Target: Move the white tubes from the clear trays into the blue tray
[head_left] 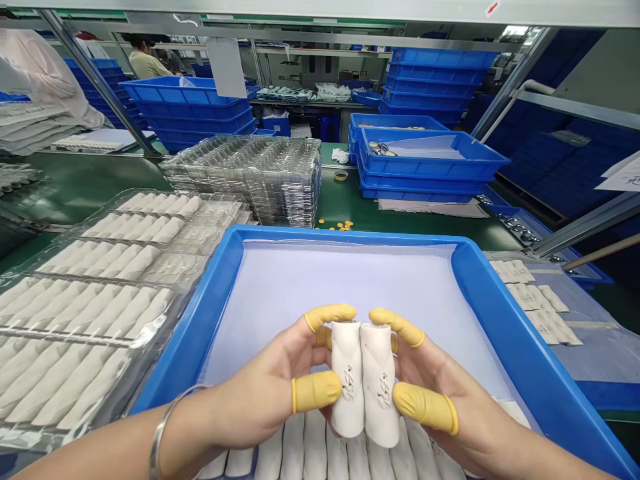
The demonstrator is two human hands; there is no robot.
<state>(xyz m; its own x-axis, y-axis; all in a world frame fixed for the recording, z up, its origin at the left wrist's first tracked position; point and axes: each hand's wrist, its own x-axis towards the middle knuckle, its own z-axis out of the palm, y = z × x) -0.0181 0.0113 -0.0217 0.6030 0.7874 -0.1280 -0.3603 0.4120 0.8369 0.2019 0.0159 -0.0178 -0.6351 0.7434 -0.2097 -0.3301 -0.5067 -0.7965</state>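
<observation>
My left hand (pixel 273 387) grips a white ceramic-looking tube (pixel 347 380) with dark markings, thumb and forefinger in yellow finger cots. My right hand (pixel 440 393) holds a second white tube (pixel 380 387) the same way. The two tubes stand upright, side by side and touching, above the near end of a blue tray (pixel 480 293) lined with white sheet. A row of several similar white tubes (pixel 310 453) lies in the tray just below my hands.
Clear plastic blister trays filled with white tubes (pixel 100 293) lie at left. A stack of empty clear trays (pixel 260 173) stands behind. Stacked blue bins (pixel 425 160) sit at the back right. Flat white pieces (pixel 535 300) lie at right. People work far left.
</observation>
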